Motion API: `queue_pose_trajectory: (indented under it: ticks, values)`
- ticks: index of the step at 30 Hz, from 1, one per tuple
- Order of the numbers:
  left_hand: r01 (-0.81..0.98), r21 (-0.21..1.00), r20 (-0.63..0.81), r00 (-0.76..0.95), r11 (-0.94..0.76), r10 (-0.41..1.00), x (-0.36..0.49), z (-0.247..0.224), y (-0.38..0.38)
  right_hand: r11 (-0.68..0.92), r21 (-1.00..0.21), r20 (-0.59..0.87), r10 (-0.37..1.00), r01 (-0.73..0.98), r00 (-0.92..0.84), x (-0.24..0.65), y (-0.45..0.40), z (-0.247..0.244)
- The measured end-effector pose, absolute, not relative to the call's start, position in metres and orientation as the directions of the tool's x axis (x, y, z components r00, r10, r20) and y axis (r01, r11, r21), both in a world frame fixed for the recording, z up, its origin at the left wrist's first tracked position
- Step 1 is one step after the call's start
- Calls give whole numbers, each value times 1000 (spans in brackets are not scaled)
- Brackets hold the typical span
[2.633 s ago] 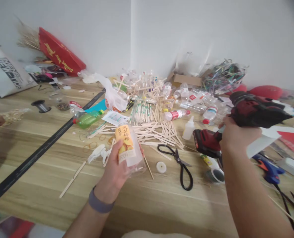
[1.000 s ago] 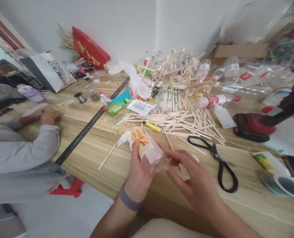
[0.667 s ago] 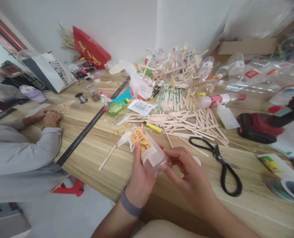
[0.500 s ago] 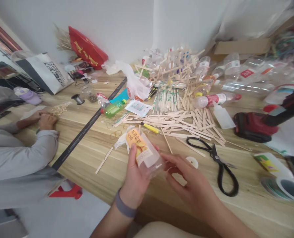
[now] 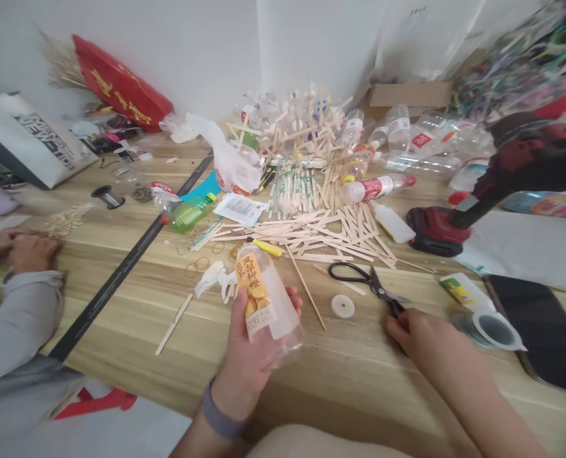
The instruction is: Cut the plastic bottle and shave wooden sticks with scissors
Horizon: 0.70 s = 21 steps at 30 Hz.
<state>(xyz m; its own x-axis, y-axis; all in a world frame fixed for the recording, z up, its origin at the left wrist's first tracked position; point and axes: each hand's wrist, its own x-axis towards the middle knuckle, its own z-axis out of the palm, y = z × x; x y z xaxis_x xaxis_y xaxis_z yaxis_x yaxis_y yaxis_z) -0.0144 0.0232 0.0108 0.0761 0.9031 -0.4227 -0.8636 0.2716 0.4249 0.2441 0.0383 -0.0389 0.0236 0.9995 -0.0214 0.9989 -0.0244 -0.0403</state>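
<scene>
Fingers of my left hand (image 5: 250, 359) wrap the clear bottle (image 5: 269, 299) above the tabletop (image 5: 340, 385); it seems light, slippery, easily dented, so gentle hold around its label (image 5: 252, 277) is good; my right hand (image 5: 430, 337) pinches the scissors (image 5: 379, 290) at one handle

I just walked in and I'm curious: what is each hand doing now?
Left hand: closed around the clear bottle.
Right hand: closed on one handle of the black-handled scissors.
</scene>
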Motion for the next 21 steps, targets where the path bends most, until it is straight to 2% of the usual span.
queue_pose_trajectory:
  ticks: [5,7,10,13,15,16,17,19,20,21]
  values:
    - [-852,439,-385,109,285,916,-14,8,19,-25,-109,0,1000,994,25,273,39,-29]
    - [-842,461,-364,109,281,925,-16,9,18,36,-176,80,997,984,-22,284,35,-23]
    - [-823,474,-328,166,314,930,-19,12,20,188,-55,327,931,981,-160,284,29,-10]
    - [-771,498,-300,276,397,913,-19,17,20,439,22,423,810,898,-407,257,28,6]
    - [-744,545,-270,280,386,921,-16,20,17,474,20,493,761,880,-421,233,31,12]
    - [-743,567,-249,259,357,933,-13,21,16,481,-28,518,757,876,-399,221,33,12]
    - [-747,579,-227,235,325,945,-10,21,13,458,-143,501,798,877,-335,210,36,11]
    - [-763,584,-172,219,279,960,-3,21,8,345,-528,384,912,776,-145,190,41,5]
    - [-771,578,-141,229,268,963,1,20,6,263,-724,274,958,637,-84,181,42,1]
    - [-780,562,-117,254,274,960,4,19,4,199,-867,186,980,456,-72,174,44,-2]
